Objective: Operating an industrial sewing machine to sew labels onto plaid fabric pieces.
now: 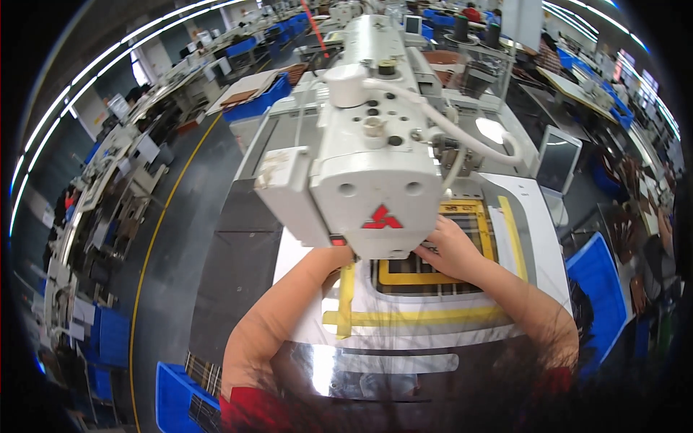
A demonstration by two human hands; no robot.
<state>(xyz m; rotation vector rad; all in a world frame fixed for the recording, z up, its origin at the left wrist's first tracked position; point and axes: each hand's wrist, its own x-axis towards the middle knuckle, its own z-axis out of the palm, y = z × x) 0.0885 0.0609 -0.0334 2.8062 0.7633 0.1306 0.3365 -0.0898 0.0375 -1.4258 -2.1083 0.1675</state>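
The white head of an industrial sewing machine [379, 191] stands over the middle of the work and covers part of it. Beneath it lies a flat sewing template [404, 326], white and clear, with yellow tape strips and a yellow inner frame [426, 278]. Dark plaid fabric [433, 289] shows around and inside that frame. My right hand [456, 251] rests on the template at the right of the machine head, fingers stretched toward the centre; some fingertips are hidden. My left hand [338, 257] reaches in from the left, its fingers hidden behind the machine head.
A shiny dark panel with a slot [397, 362] forms the near table edge. Blue bins stand at lower left [173, 397] and right [599, 289], the left one beside plaid fabric pieces. A screen [559, 162] stands at the right. A white hose [462, 130] curves off the machine.
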